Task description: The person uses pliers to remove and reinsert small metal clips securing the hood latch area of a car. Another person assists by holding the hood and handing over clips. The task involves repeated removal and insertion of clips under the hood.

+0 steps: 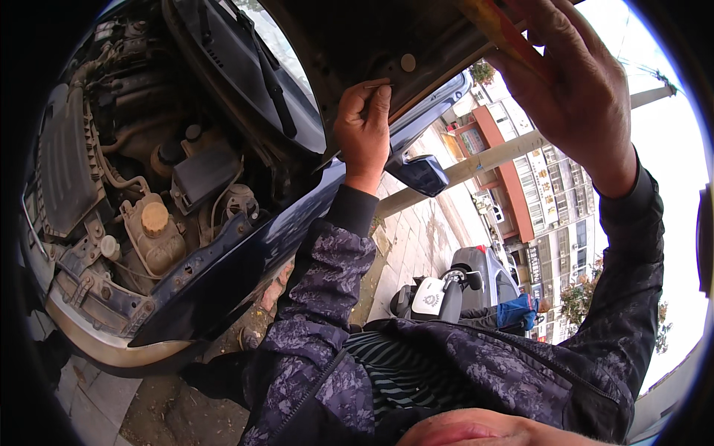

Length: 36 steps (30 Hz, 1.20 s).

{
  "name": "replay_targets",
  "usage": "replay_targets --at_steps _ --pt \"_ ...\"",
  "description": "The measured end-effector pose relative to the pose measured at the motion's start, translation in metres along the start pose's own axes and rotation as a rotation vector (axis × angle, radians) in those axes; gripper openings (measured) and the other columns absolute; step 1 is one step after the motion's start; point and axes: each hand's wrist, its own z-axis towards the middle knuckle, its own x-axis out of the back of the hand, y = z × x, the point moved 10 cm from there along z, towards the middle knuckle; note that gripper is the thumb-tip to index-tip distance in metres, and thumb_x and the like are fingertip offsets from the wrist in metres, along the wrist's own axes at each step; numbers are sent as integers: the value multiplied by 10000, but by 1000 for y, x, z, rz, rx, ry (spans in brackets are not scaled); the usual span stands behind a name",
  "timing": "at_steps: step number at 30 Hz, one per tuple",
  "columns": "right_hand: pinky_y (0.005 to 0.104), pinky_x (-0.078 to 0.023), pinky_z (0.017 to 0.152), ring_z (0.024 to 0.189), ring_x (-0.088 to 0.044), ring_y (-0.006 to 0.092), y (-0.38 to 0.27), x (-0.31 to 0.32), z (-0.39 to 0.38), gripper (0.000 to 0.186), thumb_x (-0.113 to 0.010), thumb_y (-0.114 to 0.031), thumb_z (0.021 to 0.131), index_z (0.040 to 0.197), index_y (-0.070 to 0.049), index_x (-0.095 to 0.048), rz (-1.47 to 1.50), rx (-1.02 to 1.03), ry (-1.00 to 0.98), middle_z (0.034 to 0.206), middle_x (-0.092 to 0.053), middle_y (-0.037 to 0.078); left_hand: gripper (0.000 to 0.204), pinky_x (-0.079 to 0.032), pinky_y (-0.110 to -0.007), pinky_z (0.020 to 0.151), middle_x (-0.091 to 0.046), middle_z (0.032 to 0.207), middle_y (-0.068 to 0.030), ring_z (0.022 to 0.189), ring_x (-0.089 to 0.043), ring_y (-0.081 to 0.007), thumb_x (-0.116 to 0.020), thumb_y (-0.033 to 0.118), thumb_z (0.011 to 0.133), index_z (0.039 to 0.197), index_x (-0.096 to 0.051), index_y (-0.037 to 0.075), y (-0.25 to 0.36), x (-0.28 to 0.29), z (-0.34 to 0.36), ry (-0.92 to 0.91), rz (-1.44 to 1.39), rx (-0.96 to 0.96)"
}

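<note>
The raised hood (349, 37) of a dark blue car fills the top of the view, its dark underside facing me. Against that underside my left hand (363, 123) is closed in a pinch, thumb against forefinger, on a thin, pin-like piece (377, 86). A small round pale disc (408, 62) sits on the hood just beyond those fingertips. Up at the hood's edge, my right hand (573, 97) is closed around a red and yellow bar-like tool (513, 37). The top of that tool runs out of view, so its kind does not show.
Below left lies the open engine bay, with a coolant tank (158, 230) and a black box (203, 175). The windscreen wiper (271, 82) and side mirror (420, 175) are near the hood. A pole (476, 165), a parked scooter (428, 297) and buildings stand behind.
</note>
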Motion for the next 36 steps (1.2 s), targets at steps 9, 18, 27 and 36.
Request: replay_targets --at_steps 9,18,27,36 --pt "429 -553 656 756 -659 277 -11 -48 -104 945 -907 -93 827 1672 -142 -487 145 -243 -128 975 -614 110 273 -559 -313 883 -780 1066 -29 965 -709 -144 -723 325 1108 1180 -765 65 -17 7 -1 25 -62 137" --pt "436 -542 667 775 -668 353 -112 -141 -232 883 -882 -214 837 1623 -52 -515 822 -521 -255 1019 -637 167 274 -538 -281 1009 -796 1123 -88 1088 -743 -153 -701 282 1125 1223 -716 27 -12 31 -1 11 -172 214" --pt "390 -526 1116 1306 -707 321 -232 -216 -217 920 -905 -239 859 1630 27 -480 1794 -748 -45 1453 -685 221 182 -574 -311 997 -789 1129 -120 1045 -758 -178 -628 171 1154 1194 -636 -7 27 118 1 -123 152 334" --pt "372 -467 1194 1403 -600 208 -271 -218 -157 995 -951 -291 897 1668 32 -411 2254 -527 -38 1561 -618 145 202 -558 -268 993 -781 1169 -56 1061 -727 -125 -713 162 1113 1226 -717 -5 70 117 40 -234 324 296"
